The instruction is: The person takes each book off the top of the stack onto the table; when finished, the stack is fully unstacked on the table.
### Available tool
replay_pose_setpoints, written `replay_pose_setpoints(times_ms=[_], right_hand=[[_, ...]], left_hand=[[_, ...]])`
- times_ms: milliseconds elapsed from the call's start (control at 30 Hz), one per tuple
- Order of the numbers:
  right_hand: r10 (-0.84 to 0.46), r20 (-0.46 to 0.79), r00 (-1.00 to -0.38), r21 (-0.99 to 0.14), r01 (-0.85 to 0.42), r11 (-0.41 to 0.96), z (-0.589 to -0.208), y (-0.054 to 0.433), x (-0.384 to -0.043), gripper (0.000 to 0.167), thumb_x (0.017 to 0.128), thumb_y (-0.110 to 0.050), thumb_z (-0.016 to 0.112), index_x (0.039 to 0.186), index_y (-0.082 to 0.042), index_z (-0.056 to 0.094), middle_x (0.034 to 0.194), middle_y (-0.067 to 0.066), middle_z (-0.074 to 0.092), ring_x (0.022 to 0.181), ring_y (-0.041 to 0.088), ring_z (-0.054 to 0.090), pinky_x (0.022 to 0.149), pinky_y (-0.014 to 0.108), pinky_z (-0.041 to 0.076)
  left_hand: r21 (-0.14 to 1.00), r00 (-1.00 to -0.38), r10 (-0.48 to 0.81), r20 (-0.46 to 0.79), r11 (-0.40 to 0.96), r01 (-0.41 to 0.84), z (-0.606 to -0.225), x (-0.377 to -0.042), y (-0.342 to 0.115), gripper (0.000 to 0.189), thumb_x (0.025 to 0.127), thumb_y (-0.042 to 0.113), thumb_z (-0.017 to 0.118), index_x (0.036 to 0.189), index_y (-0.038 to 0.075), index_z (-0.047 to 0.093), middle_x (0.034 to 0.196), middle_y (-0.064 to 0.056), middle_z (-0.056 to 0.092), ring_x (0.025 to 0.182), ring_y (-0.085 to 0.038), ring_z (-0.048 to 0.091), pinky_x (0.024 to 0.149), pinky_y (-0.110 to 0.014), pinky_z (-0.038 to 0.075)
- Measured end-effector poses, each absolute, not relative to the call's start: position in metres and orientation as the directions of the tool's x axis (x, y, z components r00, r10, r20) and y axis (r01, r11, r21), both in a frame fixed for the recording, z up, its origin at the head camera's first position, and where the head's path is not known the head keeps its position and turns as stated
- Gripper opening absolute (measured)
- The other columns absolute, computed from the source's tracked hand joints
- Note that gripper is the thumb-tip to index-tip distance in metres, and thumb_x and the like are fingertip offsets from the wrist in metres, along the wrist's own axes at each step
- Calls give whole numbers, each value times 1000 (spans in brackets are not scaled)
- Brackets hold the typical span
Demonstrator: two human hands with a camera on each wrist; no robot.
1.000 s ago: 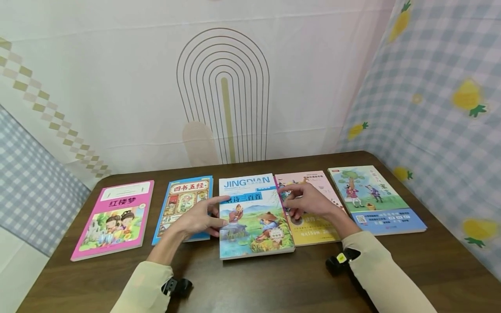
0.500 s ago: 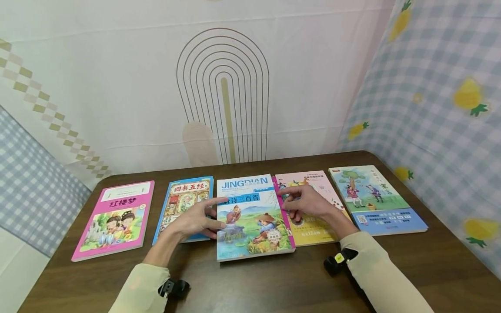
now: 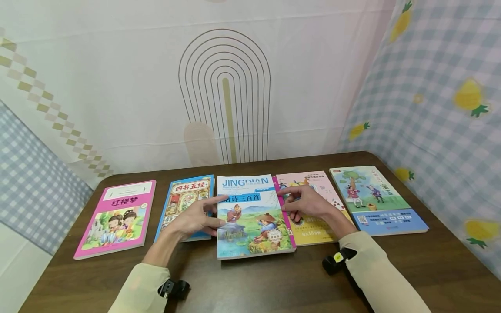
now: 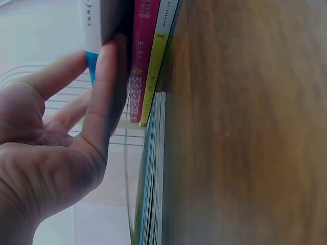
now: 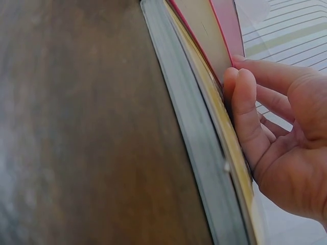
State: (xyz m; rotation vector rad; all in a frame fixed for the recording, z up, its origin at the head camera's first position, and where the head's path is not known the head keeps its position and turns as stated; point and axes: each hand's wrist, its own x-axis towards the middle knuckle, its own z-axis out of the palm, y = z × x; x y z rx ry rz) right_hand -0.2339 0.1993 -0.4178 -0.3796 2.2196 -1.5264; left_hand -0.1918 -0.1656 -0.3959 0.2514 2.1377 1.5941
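Midway along the table lies a book with "JINGDIAN" and a blue title band (image 3: 250, 232). My left hand (image 3: 194, 219) holds its left edge, finger and thumb at the white and blue spine (image 4: 94, 28) in the left wrist view. Just under it lies a magenta book (image 4: 139, 66), a thin strip of which shows along the right side in the head view. My right hand (image 3: 307, 202) pinches the magenta book's page edge (image 5: 207, 35) in the right wrist view. A pink and yellow book (image 3: 318, 228) lies below that hand, partly covered.
A blue book (image 3: 180, 191) lies beneath the left wrist and hand. Farther left is a pink book (image 3: 115, 226); at the far right, a green and blue book (image 3: 377, 204). The brown table (image 3: 258, 287) runs back to a white curtain (image 3: 129, 95).
The JINGDIAN book and my left hand have shifted slightly left, and more of the magenta strip shows on its right. My right hand has stayed nearly still.
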Motion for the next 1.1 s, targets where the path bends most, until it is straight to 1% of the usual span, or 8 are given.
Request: replay_pose_setpoints(times_ms=[133, 367, 533, 800, 933, 1100], right_hand=[[-448, -190, -874, -936, 23, 352, -417, 199, -233, 49, 99, -8, 73, 147, -6, 60, 94, 17, 70, 60, 21, 65, 57, 36, 59], [-448, -184, -875, -932, 10, 363, -416, 199, -232, 50, 99, -9, 72, 147, -3, 60, 93, 16, 70, 63, 22, 66, 58, 36, 61], [-443, -176, -879, -928, -2, 373, -416, 199, -233, 50, 98, -9, 73, 146, -3, 61, 92, 17, 69, 63, 22, 67, 58, 36, 62], [-442, -181, -879, -928, 4, 372, -416, 198, -232, 50, 98, -10, 75, 145, -3, 61, 92, 16, 69, 64, 22, 67, 59, 36, 63], [-438, -176, -882, -926, -2, 377, -416, 198, -232, 51, 98, -12, 75, 146, -3, 61, 92, 15, 69, 64, 22, 67, 59, 36, 63], [-446, -172, -879, -929, -5, 369, -416, 199, -232, 51, 99, -11, 74, 147, -2, 59, 93, 16, 69, 64, 22, 67, 59, 36, 62]], left_hand=[[952, -880, 415, -231, 283, -116, -394, -190, -171, 76, 95, -2, 74, 162, 14, 44, 111, -14, 40, 82, -21, 70, 74, -39, 67], [967, -888, 408, -212, 219, -130, -390, -187, -175, 77, 93, -3, 76, 161, 13, 46, 111, -13, 39, 86, -20, 67, 77, -40, 67], [973, -899, 386, -206, 182, -145, -385, -184, -177, 77, 92, -3, 76, 161, 16, 47, 112, -12, 40, 90, -22, 66, 80, -41, 67], [977, -909, 365, -201, 147, -156, -375, -175, -180, 78, 92, 1, 78, 162, 19, 46, 118, -13, 45, 100, -23, 71, 89, -44, 66], [984, -907, 385, -172, 113, -139, -370, -171, -183, 80, 94, 2, 76, 164, 19, 43, 122, -14, 48, 103, -22, 72, 90, -43, 65], [992, -909, 401, -115, 92, -84, -363, -166, -188, 80, 94, 3, 76, 164, 20, 41, 121, -15, 49, 99, -20, 73, 87, -40, 66]])
